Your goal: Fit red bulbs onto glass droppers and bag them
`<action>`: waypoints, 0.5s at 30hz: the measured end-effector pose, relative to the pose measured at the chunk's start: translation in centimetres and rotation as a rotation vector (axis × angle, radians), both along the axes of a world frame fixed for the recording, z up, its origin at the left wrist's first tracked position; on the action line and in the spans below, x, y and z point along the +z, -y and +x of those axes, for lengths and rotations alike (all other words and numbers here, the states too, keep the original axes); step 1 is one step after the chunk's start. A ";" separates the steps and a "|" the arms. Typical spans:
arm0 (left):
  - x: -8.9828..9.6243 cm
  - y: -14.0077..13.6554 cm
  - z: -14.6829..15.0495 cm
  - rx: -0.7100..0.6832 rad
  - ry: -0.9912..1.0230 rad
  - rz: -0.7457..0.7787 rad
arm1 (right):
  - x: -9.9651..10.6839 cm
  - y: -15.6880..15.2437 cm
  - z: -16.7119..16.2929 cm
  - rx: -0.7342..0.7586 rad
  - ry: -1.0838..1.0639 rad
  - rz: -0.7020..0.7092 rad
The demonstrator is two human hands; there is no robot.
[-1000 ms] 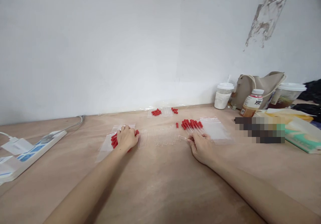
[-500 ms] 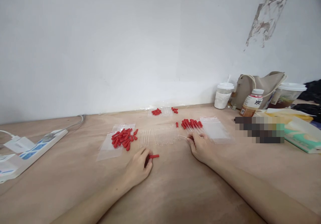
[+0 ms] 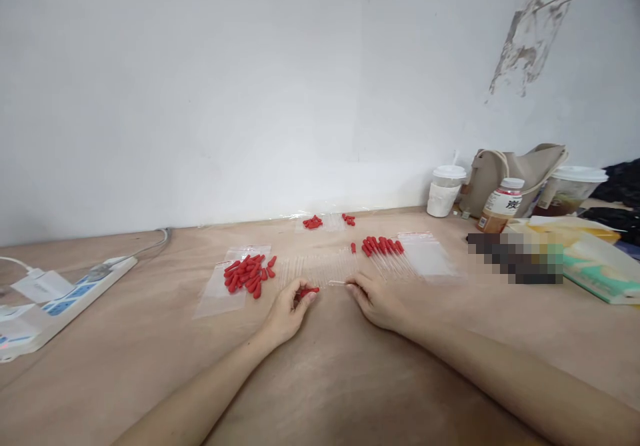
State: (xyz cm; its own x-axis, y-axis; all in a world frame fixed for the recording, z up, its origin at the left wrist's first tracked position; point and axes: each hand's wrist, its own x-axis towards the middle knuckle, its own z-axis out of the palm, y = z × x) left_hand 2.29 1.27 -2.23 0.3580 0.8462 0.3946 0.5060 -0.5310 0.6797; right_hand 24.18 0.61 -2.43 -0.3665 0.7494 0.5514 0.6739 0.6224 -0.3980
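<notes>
**Status: Fitted Tubes at Right, Bare Tubes and Loose Bulbs Outstanding**

Hands. The left hand (image 3: pixel 290 309) is closed around a red bulb (image 3: pixel 312 291), one end of which projects toward the right; whether the palm contains further bulbs cannot be determined. The right hand (image 3: pixel 377 301) pinches a clear tube (image 3: pixel 338 283) between thumb and fingers, its exposed end directed at the left hand. Bulb and tube are close together but not touching; both are above the near edge of the tube row, over the desk (image 3: pixel 310 393).

Completed. A fan of bulb-fitted tubes (image 3: pixel 384 247) lies beyond the right hand, red ends toward the wall, beside the right plastic bag (image 3: pixel 434 257). An upright single red bulb (image 3: pixel 353 249) stands just left of this fan; whether a tube is seated in it is unclear.

Outstanding. A row of bare tubes (image 3: pixel 320 267) lies between the fan and the loose red bulbs (image 3: pixel 245 274). The latter form a pile, partly on the left plastic bag (image 3: pixel 214 304). Judged by these quantities, the larger share is unassembled. Near the wall, two small red clusters (image 3: pixel 313 222) flank clear rods (image 3: pixel 332 221); these details are too small to verify.
</notes>
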 end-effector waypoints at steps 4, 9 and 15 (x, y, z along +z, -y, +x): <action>-0.5 0.0 -0.3 -0.068 0.082 -0.075 | -0.1 0.5 -1.7 0.038 -0.077 0.050; -0.5 0.4 -0.2 -0.129 0.099 -0.128 | -0.6 0.7 -1.8 0.066 -0.093 0.055; -0.6 0.3 0.0 -0.111 0.123 -0.116 | -0.9 0.5 -1.9 0.073 -0.072 0.050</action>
